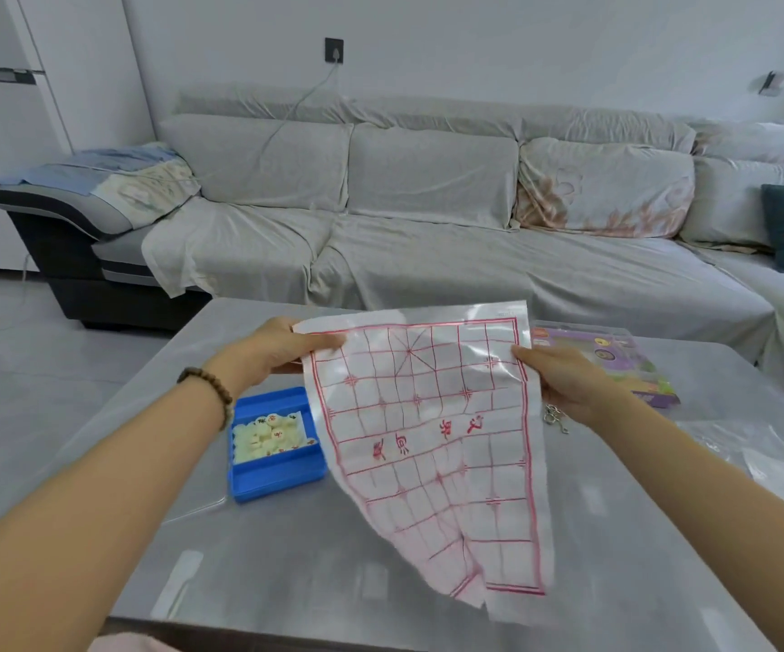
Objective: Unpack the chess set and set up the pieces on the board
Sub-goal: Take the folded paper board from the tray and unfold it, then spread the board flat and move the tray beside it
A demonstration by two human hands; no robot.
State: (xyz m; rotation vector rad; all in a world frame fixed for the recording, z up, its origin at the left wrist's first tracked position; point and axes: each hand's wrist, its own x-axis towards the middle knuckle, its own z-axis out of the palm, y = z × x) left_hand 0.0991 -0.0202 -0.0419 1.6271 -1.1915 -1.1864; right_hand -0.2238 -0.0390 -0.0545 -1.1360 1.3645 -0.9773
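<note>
Two sets of fingers (322,343) pinch the upper edges of a thin, crinkled board sheet (427,440), the left hand (282,350) and right hand (564,383) holding it spread above the glossy grey counter (380,581). Its red printed grid hangs creased and translucent, the lower edge curling. Unpacking looks half done: the sheet is out but not yet laid flat. The round cream pieces (268,437) lie heaped in a blue plastic box (277,477) just beside it, none placed. A purple packet (616,360) lies to the right.

Arms outstretched, left hand (282,348), right hand (564,376), fingers (319,341) pinched
</note>
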